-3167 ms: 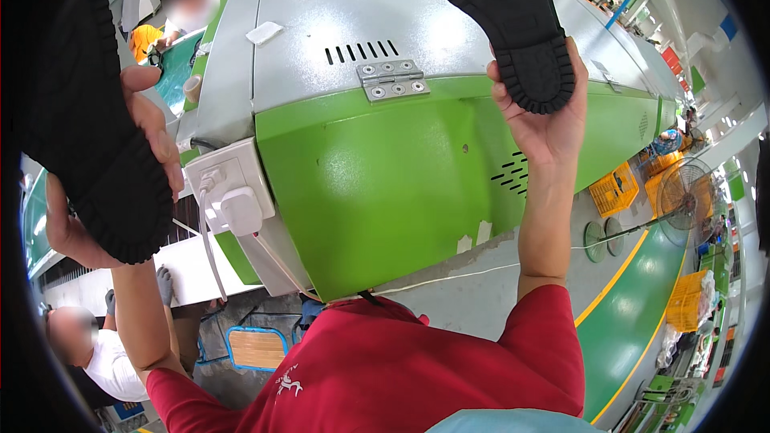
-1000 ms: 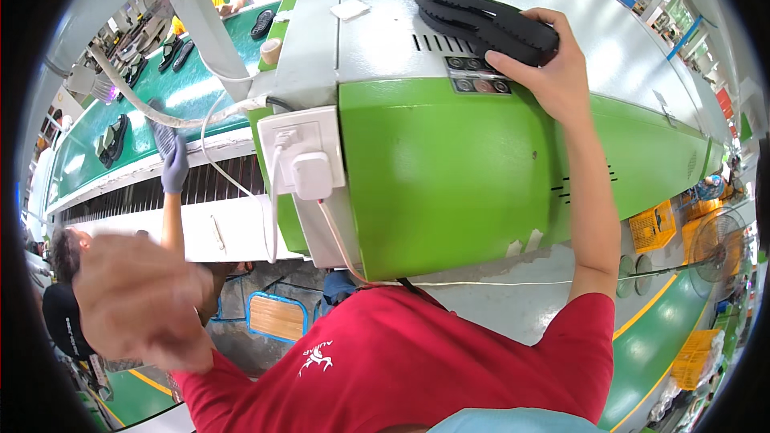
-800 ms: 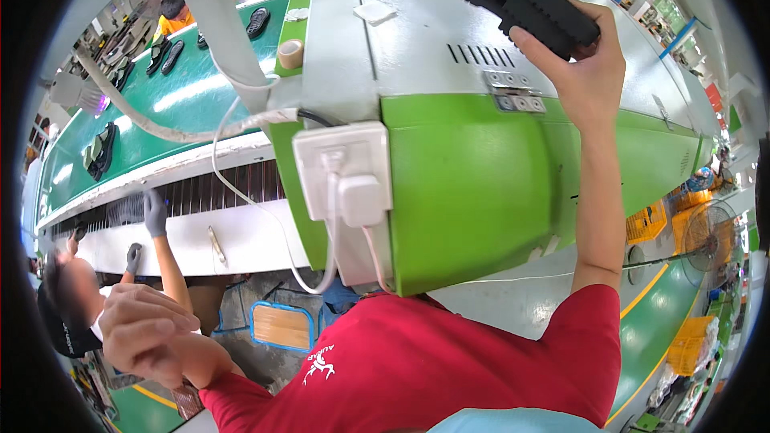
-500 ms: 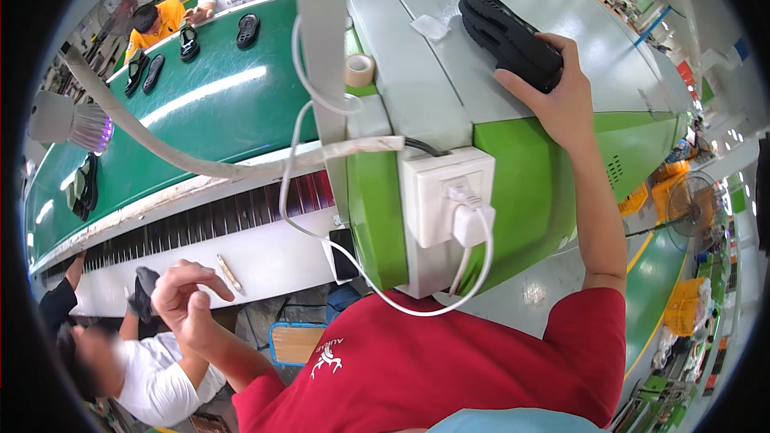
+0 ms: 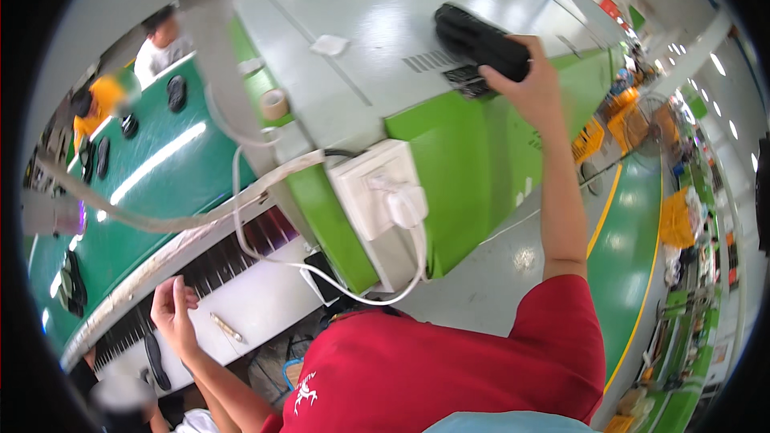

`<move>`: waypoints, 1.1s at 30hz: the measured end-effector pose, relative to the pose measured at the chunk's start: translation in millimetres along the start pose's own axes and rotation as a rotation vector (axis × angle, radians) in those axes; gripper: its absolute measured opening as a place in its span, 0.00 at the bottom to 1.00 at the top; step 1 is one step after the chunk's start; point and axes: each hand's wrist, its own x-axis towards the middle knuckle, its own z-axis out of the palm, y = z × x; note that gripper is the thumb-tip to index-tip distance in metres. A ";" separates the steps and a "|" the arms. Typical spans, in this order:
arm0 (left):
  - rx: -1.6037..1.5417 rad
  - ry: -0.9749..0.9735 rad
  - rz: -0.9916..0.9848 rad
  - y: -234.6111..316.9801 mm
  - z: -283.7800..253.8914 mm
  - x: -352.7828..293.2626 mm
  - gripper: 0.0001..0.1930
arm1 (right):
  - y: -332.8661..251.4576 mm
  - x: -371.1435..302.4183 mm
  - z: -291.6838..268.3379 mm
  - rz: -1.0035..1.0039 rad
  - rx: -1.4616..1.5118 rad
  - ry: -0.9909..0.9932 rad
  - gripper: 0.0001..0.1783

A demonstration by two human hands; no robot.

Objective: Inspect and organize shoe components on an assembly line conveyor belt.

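My right hand [image 5: 529, 84] grips one end of a thick black shoe sole [image 5: 475, 38]. It holds the sole over the grey top of the green-sided machine [image 5: 353, 16], close to a dark grille [image 5: 468, 80]. Whether the sole touches the top I cannot tell. At the lower left, my left hand [image 5: 174, 314] is raised with loosely curled fingers and nothing visible in them. Just below that hand is another black sole [image 5: 156, 361], by a white ledge [image 5: 257, 305] bearing a slim pale tool [image 5: 226, 327].
A white socket box [image 5: 377, 188] with a plugged-in cable juts from the machine. Tape [image 5: 273, 104] and a white scrap [image 5: 330, 45] lie on top. Left, a green conveyor [image 5: 160, 184] carries several shoes and soles; co-workers sit along it. A fan [image 5: 646, 124] stands right.
The view has swung to the right. My right hand has carried the black sole toward the machine's right edge, near the grille. My left hand's fingers have curled in more.
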 end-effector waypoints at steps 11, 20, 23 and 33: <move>0.843 0.068 0.629 -35.5 3.4 113.3 0.14 | 39.3 -2.2 9.9 -0.040 -0.065 0.063 0.39; 0.496 0.036 0.393 -112.6 33.1 117.9 0.07 | 5.9 -59.1 -25.3 0.239 0.186 0.127 0.45; 0.569 -0.019 0.457 -101.3 26.0 111.8 0.06 | -39.2 -106.1 -56.7 0.380 0.622 0.075 0.40; 0.695 0.177 0.566 -110.7 20.8 124.2 0.06 | -330.5 -213.9 61.6 -0.222 1.277 -1.406 0.30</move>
